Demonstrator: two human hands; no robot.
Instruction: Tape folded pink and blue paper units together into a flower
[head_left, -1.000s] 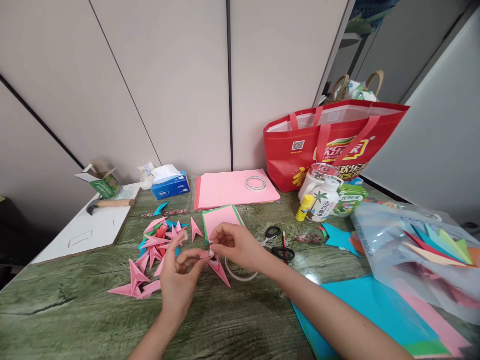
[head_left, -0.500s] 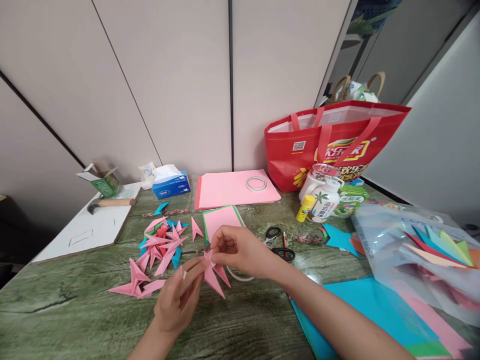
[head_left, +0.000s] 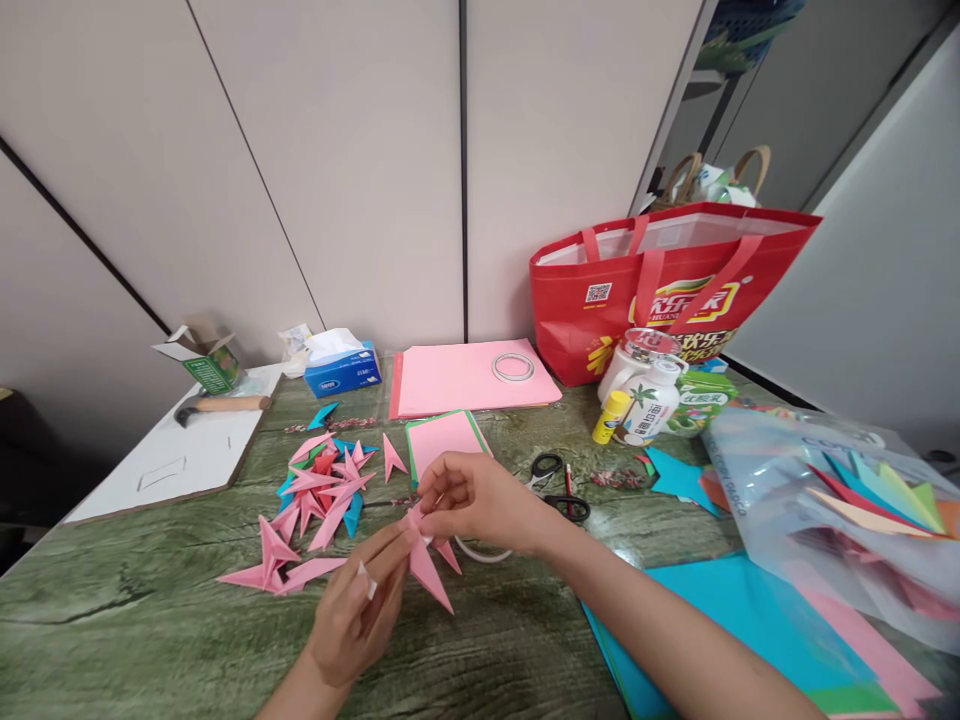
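Note:
Between my hands is a pink folded paper piece (head_left: 426, 572) with long pointed arms hanging down toward me. My left hand (head_left: 360, 598) pinches it from the left, and a small white scrap (head_left: 367, 580) shows at its fingers. My right hand (head_left: 480, 508) pinches the upper part of the same piece, fingers curled, where a bit of white shows under the fingertips. To the left lies a pink folded paper star (head_left: 268, 560), beside a pile of pink, red, blue and green folded pieces (head_left: 330, 482). A single pink folded piece (head_left: 392, 458) lies just beyond.
Pink and green paper squares (head_left: 448, 438), scissors (head_left: 547, 466) and a ring of white tape (head_left: 484, 553) lie near my right hand. Farther back are pink sheets (head_left: 450, 375), a tissue box (head_left: 343, 372), a glue stick (head_left: 611, 417) and a red bag (head_left: 577, 320). A hammer (head_left: 225, 404) is at left.
My left hand has turned slightly, and the white scrap at its fingers sits lower. The held piece's front arm has tilted a little downward. My right hand keeps its pinch.

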